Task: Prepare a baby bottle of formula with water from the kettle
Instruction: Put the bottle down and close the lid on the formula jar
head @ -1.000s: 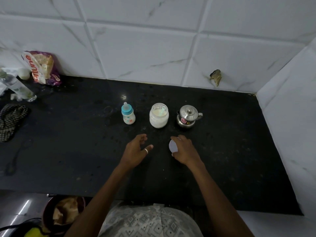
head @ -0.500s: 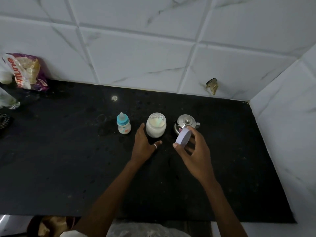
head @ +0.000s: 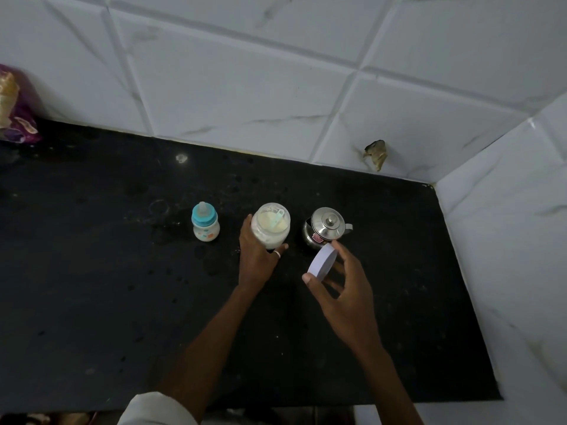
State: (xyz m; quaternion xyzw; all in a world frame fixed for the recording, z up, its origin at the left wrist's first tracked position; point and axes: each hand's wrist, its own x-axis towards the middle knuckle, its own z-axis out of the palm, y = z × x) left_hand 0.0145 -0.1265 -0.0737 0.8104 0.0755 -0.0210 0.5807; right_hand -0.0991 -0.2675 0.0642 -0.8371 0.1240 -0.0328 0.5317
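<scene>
A small baby bottle (head: 205, 227) with a blue collar and teat stands on the black counter (head: 92, 271). Right of it is an open jar of pale formula powder (head: 271, 225) with a light scoop inside. My left hand (head: 257, 256) grips the jar's lower side. A small steel kettle (head: 325, 230) with its lid on stands right of the jar. My right hand (head: 343, 286) holds the jar's white round lid (head: 322, 260) tilted on edge, just in front of the kettle.
A purple snack bag (head: 15, 111) leans on the tiled wall at the far left. White tiled walls close the back and right side. A brown scrap (head: 376, 153) sticks to the back wall. The counter's front edge runs below my arms.
My left hand moved forward from the counter and took hold of the jar. My right hand lifted the white lid off the counter and holds it up near the kettle.
</scene>
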